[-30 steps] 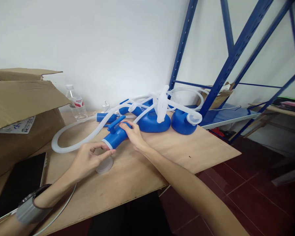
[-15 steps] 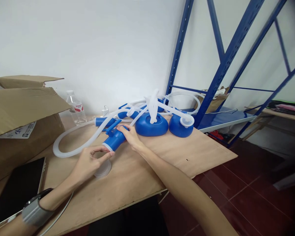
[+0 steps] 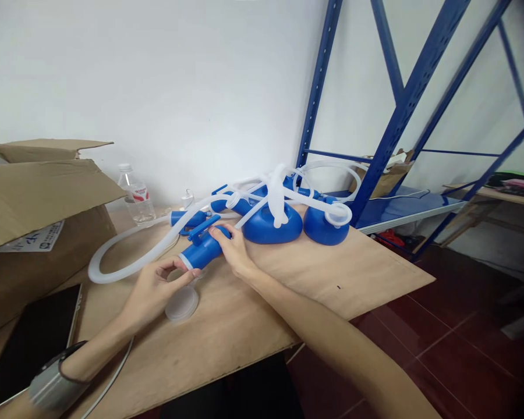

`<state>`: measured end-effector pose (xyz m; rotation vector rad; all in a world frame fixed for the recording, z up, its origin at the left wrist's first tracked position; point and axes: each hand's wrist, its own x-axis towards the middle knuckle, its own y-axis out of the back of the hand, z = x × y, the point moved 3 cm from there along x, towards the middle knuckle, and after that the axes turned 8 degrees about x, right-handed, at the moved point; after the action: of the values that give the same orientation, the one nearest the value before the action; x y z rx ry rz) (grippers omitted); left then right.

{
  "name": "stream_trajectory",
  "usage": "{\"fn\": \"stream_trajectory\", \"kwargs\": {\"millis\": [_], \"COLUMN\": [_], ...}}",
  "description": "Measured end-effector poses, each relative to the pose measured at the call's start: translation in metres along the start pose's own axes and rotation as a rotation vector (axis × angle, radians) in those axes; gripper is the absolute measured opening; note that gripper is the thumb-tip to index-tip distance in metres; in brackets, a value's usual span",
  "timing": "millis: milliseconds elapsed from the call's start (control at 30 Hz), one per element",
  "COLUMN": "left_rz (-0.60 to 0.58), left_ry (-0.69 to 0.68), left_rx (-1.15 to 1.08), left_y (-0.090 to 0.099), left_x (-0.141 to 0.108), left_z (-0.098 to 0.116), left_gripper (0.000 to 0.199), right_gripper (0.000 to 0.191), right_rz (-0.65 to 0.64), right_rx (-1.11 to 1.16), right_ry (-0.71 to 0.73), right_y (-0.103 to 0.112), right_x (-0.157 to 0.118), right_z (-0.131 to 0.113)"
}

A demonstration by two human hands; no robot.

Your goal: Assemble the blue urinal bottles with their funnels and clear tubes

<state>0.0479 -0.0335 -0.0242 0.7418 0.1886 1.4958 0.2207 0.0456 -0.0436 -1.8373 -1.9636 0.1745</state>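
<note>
Cardboard box (image 3: 35, 198) far left; dark tablet (image 3: 30, 334) below it; water bottle (image 3: 133, 195) by wall. Left hand (image 3: 155, 288), fingers pinched narrow at white-rimmed end of blue tube fitting (image 3: 203, 249). Clear round cap (image 3: 182, 304) lies flat on plywood table (image 3: 323, 273), just below that hand, not on fitting: capping judged undone. Right hand (image 3: 231, 247) wraps fitting's upper part, holding it angled off table. Blue containers (image 3: 273, 224) with white hoses (image 3: 126, 256) behind. Versus earlier frame: cap more exposed, hands barely shifted.

An open cardboard box (image 3: 35, 198) sits at the left of the plywood surface (image 3: 332, 273), a clear water bottle (image 3: 133, 195) behind it, blue metal shelving (image 3: 402, 105) at right, a dark tablet (image 3: 30, 331) near the box.
</note>
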Motion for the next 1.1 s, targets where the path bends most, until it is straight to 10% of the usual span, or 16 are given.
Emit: {"fn": "stream_trajectory", "kwargs": {"millis": [300,667,1100], "left_rz": [-0.138,0.003,-0.167], "left_ry": [-0.132,-0.447,-0.263], "left_rx": [0.086,0.367,0.469], "left_y": [-0.012,-0.01,-0.023], "left_x": [-0.007,-0.012,-0.013], "left_z": [0.007,0.005,-0.016], "left_gripper": [0.039,0.038,0.059], "right_gripper": [0.03,0.033,0.058], "right_rz": [-0.001,-0.028,0.012], "right_rx": [-0.075,-0.18,-0.149], "right_ry": [-0.053,-0.057,-0.082], "right_y": [0.017,0.032,0.036], "right_x": [0.014,0.019,0.028], "right_z": [-0.006,-0.003,0.002]}}
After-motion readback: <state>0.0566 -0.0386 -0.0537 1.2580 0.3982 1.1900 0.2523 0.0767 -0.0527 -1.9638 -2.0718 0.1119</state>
